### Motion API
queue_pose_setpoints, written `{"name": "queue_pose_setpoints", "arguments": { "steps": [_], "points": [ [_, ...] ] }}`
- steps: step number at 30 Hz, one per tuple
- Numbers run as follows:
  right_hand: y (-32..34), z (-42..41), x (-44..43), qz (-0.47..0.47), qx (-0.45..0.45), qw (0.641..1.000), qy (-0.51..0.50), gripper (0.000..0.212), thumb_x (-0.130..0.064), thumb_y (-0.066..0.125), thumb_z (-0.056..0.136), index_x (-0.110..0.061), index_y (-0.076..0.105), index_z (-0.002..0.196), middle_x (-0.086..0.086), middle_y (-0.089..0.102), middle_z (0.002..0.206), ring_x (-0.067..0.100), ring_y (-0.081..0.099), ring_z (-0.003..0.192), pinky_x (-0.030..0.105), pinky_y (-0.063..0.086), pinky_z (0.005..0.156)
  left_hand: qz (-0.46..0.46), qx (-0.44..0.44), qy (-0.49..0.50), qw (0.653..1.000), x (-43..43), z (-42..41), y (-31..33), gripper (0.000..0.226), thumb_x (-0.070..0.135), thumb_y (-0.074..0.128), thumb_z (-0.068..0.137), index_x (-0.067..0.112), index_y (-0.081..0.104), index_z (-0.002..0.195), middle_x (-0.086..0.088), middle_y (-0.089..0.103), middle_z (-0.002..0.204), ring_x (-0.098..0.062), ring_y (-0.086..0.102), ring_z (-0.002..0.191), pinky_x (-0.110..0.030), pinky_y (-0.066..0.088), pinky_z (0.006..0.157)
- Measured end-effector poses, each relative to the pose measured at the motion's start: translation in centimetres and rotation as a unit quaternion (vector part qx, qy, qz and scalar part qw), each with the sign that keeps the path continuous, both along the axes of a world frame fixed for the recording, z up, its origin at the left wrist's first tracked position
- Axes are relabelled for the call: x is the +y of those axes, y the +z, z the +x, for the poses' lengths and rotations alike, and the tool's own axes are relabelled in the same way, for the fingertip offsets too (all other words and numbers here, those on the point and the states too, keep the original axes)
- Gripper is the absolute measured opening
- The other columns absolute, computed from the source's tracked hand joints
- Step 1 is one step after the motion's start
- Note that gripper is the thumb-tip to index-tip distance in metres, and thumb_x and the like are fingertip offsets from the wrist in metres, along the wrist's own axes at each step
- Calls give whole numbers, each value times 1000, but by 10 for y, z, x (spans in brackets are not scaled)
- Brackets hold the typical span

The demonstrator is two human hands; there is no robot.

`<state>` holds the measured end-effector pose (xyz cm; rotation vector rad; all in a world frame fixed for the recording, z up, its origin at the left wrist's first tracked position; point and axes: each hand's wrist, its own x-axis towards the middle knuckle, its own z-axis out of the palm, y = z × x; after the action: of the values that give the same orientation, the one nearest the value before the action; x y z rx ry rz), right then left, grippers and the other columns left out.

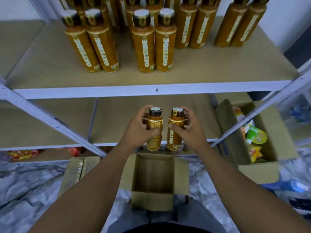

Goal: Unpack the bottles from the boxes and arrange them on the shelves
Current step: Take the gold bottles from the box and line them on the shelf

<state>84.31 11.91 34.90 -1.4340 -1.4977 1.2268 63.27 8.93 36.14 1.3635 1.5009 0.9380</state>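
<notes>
Left hand (138, 130) grips left bottle (154, 121), right hand (190, 130) grips right bottle (176, 121).

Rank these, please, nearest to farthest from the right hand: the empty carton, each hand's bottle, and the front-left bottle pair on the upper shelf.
1. Right-hand bottle: gripped by the right hand.
2. Left-hand bottle: just beside, in the left hand.
3. Empty carton: below the hands.
4. Front-left bottle pair: up on the upper shelf, far left.
</notes>
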Motion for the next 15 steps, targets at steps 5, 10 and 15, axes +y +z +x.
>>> {"name": "queue_pose_setpoints", "arguments": {
  "steps": [5,10,15],
  "points": [
    [68,14,15,74,11,997,4,67,-24,84,82,-41,45,134,-23,58,117,-5,59,105,10,48,78,71,2,-12,997,19,14,68,77,9,82,78,52,44,129,5,64,118,-12,63,108,-29,54,85],
    [122,29,36,158,3,987,-9,67,-31,84,81,-43,44,132,-12,60,125,6,60,108,18,49,83,140,13,-13,990,36,31,120,79,12,83,77,49,42,135,10,63,123,-8,63,111,-29,56,87],
    [164,49,62,228,6,973,-16,68,-33,85,80,-40,46,135,-12,61,128,3,61,109,17,50,84,199,13,-21,980,59,54,160,79,13,83,77,48,44,135,12,62,127,-5,61,114,-24,54,88]
  ]
}}
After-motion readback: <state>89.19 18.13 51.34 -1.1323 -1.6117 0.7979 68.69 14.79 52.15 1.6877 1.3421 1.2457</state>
